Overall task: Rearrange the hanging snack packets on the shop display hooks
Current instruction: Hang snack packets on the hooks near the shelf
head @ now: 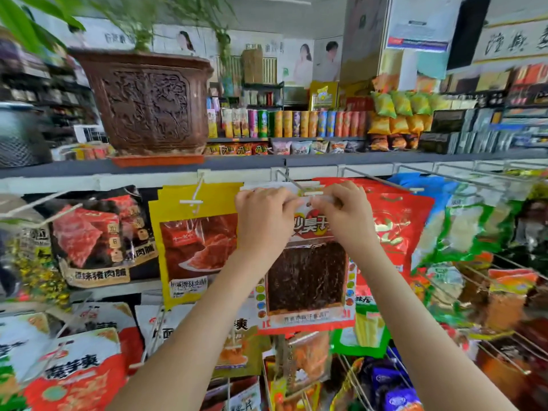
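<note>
Top row of the display, just under the shelf [237, 163]. Left hand [264, 215] and right hand [344, 209] are both up at the header of one snack packet [308, 280] with dark contents and a red border. Fingers of each are curled, pinching its top edge either side of the middle. The packet hangs upright between a yellow packet [192, 238] and a red packet [397, 223], its top at the white-tipped end of a wire hook [292, 180]. Whether the hang-hole is on the wire I cannot tell; fingers cover it.

Risks, as I judge them:
- The hole misses the hook tip, and the packet drops onto the lower rows once the pinch loosens.
- A sideways tug tears the thin header.
- White headers seem stacked behind on the same hook, and pushing could crumple them.

Count:
- Two hands, one packet held.
- White hook ends clearly seen in the top row — three. More wires run right, blurred.
- Top-row facings I can separate — five: dark meat packet [98, 232], yellow, held, red, green packet [462, 229].
</note>
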Available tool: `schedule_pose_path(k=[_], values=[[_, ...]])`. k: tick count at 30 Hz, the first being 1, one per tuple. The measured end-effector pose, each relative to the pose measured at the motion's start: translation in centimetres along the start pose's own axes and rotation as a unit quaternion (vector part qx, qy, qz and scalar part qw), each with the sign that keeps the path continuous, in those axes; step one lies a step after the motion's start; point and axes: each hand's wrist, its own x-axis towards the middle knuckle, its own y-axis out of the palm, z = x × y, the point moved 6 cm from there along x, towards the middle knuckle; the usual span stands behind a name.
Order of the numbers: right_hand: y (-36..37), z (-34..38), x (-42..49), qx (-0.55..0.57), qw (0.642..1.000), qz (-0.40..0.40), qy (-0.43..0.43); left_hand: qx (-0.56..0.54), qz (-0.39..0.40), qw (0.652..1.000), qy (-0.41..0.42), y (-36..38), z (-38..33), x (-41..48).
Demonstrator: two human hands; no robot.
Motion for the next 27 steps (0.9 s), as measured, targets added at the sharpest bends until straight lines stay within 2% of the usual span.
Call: schedule_pose_path(k=[4,10,13,16,19,21,23,27], values=[[1.5,-0.7,0.5,-0.002,0.999,0.038,0.024,0.017,0.050,0.998,-0.030,1.0,0.7,0.2],[4.4,-3.0,1.9,-0.003,0.996,0.001,0.085,0.099,0.078,0.991,-0.035,3.0,1.7,1.1],[5.8,-3.9,2.4,-0.011,0.995,-0.009,0.096,0.143,0.064,0.988,-0.002,4.1,1.8,0.6],[6.2,-3.1,0.6,-0.013,0.998,-0.021,0.058,0.189,0.015,0.981,0.045,4.0,1.7,-0.5],[6.3,-2.3,-3.0,-0.056,0.998,-0.015,-0.008,0.108,-0.020,0.989,0.100,3.1,1.0,-3.5],[5.8,-1.7,-5.7,-0.069,0.997,-0.015,-0.036,0.039,-0.021,0.994,0.096,2.4,0.5,-6.1],[5.5,-1.4,-8.6,-0.074,0.997,0.002,-0.031,0.000,0.017,0.998,0.068,2.7,0.7,-8.7],[6.0,-3.7,-16.1,-0.080,0.991,0.087,0.055,-0.052,0.154,0.987,0.021,5.3,1.3,-14.8]])
